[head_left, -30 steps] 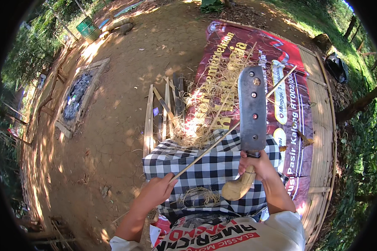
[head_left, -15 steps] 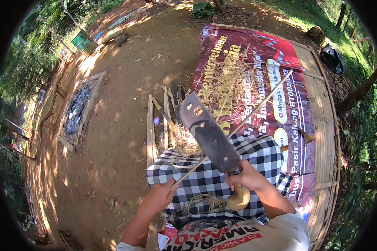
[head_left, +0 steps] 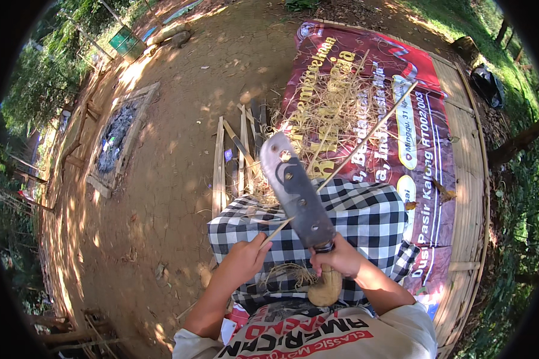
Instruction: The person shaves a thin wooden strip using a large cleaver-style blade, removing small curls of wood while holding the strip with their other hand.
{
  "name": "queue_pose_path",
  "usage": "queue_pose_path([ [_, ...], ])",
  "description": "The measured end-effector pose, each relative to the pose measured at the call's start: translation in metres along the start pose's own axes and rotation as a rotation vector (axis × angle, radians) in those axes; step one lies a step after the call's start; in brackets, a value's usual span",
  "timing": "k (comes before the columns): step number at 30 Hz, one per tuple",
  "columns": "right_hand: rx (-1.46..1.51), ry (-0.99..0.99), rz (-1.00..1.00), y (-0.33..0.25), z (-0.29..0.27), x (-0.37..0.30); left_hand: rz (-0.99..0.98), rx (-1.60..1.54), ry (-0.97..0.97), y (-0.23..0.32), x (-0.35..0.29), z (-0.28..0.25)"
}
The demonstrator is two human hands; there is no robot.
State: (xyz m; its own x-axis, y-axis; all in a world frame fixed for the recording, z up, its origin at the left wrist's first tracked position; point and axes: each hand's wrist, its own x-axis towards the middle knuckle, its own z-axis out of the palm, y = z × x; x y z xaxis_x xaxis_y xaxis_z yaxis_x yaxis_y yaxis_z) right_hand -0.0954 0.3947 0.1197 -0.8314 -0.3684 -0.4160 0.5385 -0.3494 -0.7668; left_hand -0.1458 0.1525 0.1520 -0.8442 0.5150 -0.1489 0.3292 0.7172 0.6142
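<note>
My left hand [head_left: 244, 260] is closed around the near end of a long thin bamboo strip [head_left: 374, 133], which slants up to the far right. In my right hand [head_left: 341, 257] is a broad-bladed machete [head_left: 308, 212] with a curved wooden handle [head_left: 325, 289]. Its dark blade points up and left, crossing over the strip and hiding a short part of it. Whether the edge touches the strip I cannot tell. Both hands are above a black-and-white checked cloth [head_left: 371, 218] over my lap, where a few curled shavings [head_left: 290, 275] lie.
A maroon printed banner [head_left: 428, 191] covers a bamboo platform [head_left: 466, 221] on the right, with a heap of thin shavings [head_left: 332, 110] on it. Split bamboo pieces [head_left: 218, 173] lie beyond the cloth. A framed ash pit [head_left: 118, 139] and a green drum [head_left: 126, 43] are at left.
The machete has swung a little more upright, with its handle shifting left. My left hand has moved slightly right and up along with the strip's near end. The whole view has shifted a little.
</note>
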Motion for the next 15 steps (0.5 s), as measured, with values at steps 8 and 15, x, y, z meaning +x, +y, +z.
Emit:
queue_pose_path([
  [8, 0.123, 0.037, -0.036, 0.007, -0.004, -0.005, 0.013, -0.061, 0.03, 0.02, 0.011, 0.014],
  [15, 0.25, 0.048, -0.003, 0.001, -0.017, -0.012, -0.045, -0.088, 0.001, 0.028, 0.014, 0.023],
])
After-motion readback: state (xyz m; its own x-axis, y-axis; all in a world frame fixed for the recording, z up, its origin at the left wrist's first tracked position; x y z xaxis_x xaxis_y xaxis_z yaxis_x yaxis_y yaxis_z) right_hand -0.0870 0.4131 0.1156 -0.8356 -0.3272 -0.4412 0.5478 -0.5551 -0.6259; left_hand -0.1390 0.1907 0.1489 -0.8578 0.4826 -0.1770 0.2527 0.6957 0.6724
